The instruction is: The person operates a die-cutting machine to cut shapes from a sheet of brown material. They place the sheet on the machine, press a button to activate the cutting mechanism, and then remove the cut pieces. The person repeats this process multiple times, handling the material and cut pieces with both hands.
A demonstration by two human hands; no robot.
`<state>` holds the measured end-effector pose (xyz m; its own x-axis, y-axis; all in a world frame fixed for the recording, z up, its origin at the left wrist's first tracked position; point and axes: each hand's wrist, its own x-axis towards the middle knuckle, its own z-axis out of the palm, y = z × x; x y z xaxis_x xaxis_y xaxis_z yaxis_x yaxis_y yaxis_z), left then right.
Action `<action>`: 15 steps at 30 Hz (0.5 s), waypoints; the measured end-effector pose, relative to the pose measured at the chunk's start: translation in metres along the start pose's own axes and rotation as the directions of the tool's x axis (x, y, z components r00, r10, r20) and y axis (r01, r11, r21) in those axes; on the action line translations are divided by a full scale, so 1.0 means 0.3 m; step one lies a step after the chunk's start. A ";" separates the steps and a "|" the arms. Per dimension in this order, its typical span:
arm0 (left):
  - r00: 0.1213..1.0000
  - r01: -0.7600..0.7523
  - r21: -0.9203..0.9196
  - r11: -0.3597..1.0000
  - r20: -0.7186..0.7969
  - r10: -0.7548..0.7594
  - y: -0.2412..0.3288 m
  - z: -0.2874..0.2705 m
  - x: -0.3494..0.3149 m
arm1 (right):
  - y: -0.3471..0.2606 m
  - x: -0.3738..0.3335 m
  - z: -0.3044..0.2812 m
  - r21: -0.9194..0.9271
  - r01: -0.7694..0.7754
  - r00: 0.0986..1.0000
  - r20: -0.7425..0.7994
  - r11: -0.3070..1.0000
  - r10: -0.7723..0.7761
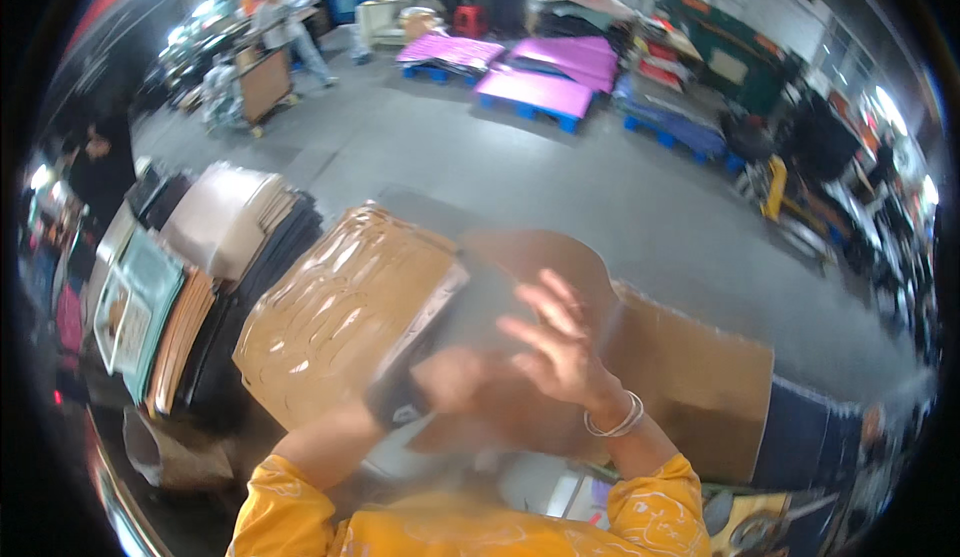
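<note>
In the middle, my right hand is raised with its fingers spread apart, a pale bracelet around the wrist. Beside it on the left, my left hand is smeared by motion, so its fingers cannot be read; a dark band circles that wrist. A curved brown sheet, also blurred, stands behind both hands. Whether the left hand grips it cannot be made out. Left of the hands lies a thick stack of glossy tan sheets. Another flat brown sheet lies to the right.
At the left stand stacks of beige and teal sheets. Dark blue material lies far right. Across the grey floor, pink sheets rest on blue pallets. A person is beside a cart at back left.
</note>
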<state>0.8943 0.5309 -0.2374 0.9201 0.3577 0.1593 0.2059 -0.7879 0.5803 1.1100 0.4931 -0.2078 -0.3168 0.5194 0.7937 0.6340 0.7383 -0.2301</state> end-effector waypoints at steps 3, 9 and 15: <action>0.996 0.093 -0.045 0.995 0.021 -0.092 0.174 -0.205 -0.210 | -0.114 0.213 0.132 0.215 0.288 0.952 0.038 0.933 -0.303; 0.900 0.146 -0.648 0.747 -0.226 -0.372 0.375 -0.407 -0.881 | -0.460 0.501 0.368 0.391 0.435 0.883 -0.363 0.811 -0.299; 0.904 0.112 -0.713 0.692 -0.216 -0.369 0.508 -0.128 -1.604 | -1.086 0.847 0.546 0.329 0.713 0.656 -0.625 0.619 -0.423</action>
<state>0.4702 0.2580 -0.1951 0.6841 0.7221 0.1026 0.0075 -0.1476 0.9890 0.7076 0.4550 -0.0234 -0.0351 -0.2405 0.9700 -0.0657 0.9691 0.2379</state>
